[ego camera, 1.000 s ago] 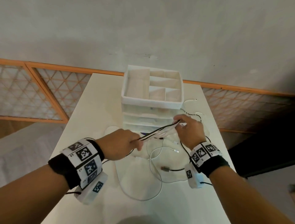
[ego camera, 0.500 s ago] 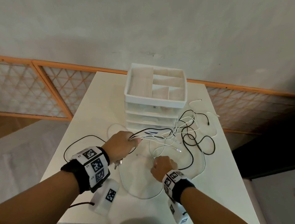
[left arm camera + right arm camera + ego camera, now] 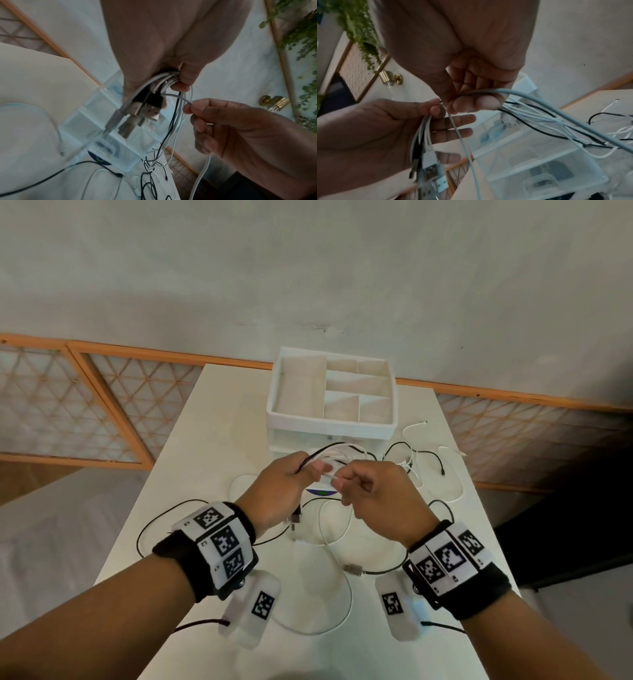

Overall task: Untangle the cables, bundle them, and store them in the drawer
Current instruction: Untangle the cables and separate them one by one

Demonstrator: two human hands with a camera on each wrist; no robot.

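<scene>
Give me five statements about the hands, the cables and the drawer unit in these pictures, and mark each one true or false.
1. The left hand grips a bunch of cables whose plugs hang below it. True.
2. The right hand is flat on the table. False: it is raised and pinches a white cable.
3. The top tray of the drawer unit holds coiled cables. False: its compartments are bare.
4. Loose black and white cable ends lie on the table right of the drawer unit. True.
5. All the cables are black. False: most in the bunch are white.
</scene>
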